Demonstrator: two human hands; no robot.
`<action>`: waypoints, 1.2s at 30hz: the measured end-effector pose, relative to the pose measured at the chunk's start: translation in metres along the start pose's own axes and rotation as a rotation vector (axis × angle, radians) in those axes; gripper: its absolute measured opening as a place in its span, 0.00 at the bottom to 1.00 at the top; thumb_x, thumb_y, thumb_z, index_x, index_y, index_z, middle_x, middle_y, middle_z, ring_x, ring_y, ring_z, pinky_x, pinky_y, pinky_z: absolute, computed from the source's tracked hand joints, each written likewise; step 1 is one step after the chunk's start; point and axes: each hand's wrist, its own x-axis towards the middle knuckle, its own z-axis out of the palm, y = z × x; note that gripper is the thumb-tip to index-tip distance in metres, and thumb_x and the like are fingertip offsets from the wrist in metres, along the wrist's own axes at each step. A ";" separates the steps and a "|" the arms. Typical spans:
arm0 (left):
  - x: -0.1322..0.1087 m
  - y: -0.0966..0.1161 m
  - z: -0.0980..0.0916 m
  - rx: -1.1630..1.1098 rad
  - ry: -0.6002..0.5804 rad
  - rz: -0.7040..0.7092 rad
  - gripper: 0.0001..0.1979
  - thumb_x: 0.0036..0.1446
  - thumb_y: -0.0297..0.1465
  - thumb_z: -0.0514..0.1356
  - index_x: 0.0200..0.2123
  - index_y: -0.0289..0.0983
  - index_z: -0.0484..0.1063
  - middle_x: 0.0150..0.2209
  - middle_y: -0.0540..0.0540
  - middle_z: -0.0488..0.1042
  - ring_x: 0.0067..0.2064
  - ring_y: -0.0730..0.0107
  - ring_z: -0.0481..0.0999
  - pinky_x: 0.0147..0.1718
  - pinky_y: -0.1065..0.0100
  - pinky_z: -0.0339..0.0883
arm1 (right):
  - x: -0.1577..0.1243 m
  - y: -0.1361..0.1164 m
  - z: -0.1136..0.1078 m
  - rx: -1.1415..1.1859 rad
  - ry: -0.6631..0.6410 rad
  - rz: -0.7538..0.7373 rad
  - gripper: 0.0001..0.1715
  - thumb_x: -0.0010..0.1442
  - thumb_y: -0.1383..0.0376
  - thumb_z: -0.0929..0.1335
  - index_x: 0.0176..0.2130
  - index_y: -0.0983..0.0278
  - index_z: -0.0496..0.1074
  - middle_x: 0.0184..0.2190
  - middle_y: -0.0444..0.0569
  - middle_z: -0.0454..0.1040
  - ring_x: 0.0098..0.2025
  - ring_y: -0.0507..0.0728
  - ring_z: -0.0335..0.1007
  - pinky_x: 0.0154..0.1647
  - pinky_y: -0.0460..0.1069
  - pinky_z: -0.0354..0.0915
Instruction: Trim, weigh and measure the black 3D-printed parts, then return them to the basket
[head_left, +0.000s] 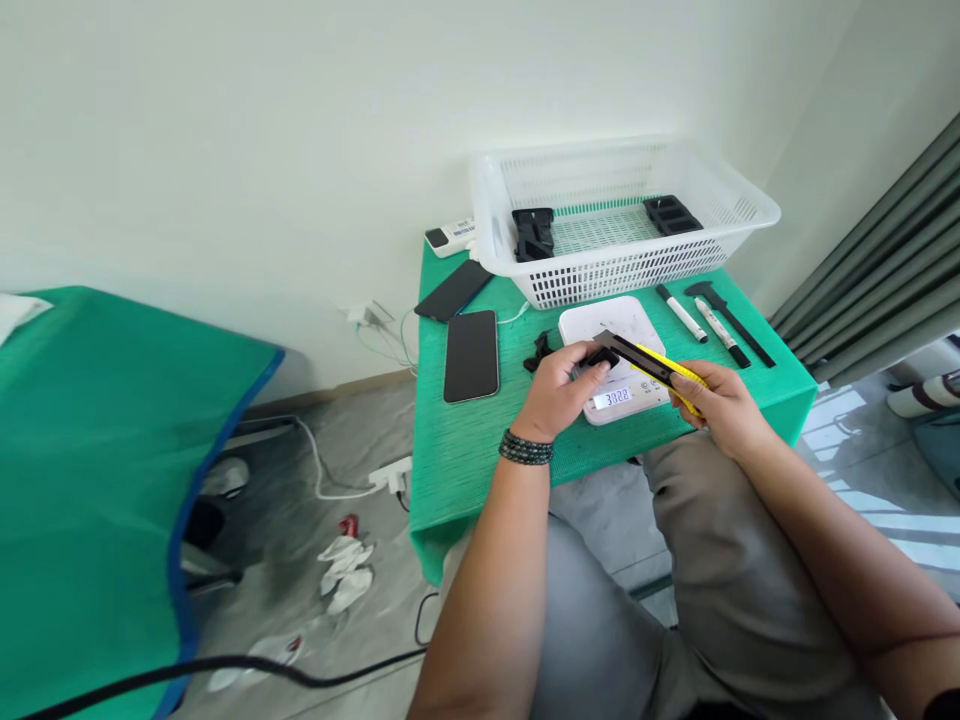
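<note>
Trimming, looks like: left hand (pixel 559 388) pinching small black part (pixel 607 358), right hand (pixel 718 402) gripping yellow cutter (pixel 646 363); next stroke needs that pinch steady.

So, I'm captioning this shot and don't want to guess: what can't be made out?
All in the head view:
Black piece: full shape, partly covered by the left hand's fingers.
Yellow utility knife: part of its handle, behind the right hand.
Scale display: exact digits, too small and blurred.
Green sheet: far end, cut off by the left edge.
</note>
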 end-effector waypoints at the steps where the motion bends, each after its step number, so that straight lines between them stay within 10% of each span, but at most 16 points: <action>1: 0.000 0.000 0.000 -0.002 0.001 0.001 0.18 0.62 0.42 0.63 0.47 0.36 0.79 0.50 0.41 0.84 0.53 0.55 0.82 0.56 0.56 0.75 | 0.000 0.000 0.000 0.002 0.002 0.001 0.31 0.49 0.40 0.78 0.32 0.64 0.75 0.21 0.41 0.70 0.16 0.46 0.55 0.16 0.46 0.48; 19: 0.000 0.000 0.005 0.155 0.122 0.041 0.18 0.63 0.48 0.64 0.35 0.38 0.76 0.34 0.46 0.81 0.37 0.62 0.78 0.39 0.62 0.74 | 0.004 0.005 -0.007 -0.045 0.119 -0.088 0.23 0.55 0.46 0.76 0.30 0.63 0.74 0.19 0.40 0.66 0.16 0.47 0.56 0.16 0.45 0.49; 28: 0.003 -0.003 0.010 0.259 0.175 0.024 0.18 0.58 0.24 0.66 0.51 0.38 0.74 0.52 0.41 0.83 0.54 0.56 0.82 0.57 0.53 0.75 | -0.008 0.003 -0.008 -0.246 0.129 -0.223 0.18 0.60 0.49 0.73 0.36 0.62 0.76 0.23 0.43 0.69 0.20 0.50 0.58 0.18 0.47 0.54; 36: 0.000 -0.008 0.014 0.222 0.256 0.014 0.18 0.64 0.36 0.67 0.54 0.39 0.74 0.38 0.46 0.83 0.41 0.62 0.83 0.45 0.60 0.77 | -0.010 0.001 -0.006 -0.337 0.125 -0.243 0.18 0.61 0.50 0.72 0.38 0.62 0.78 0.22 0.43 0.68 0.22 0.52 0.58 0.20 0.48 0.54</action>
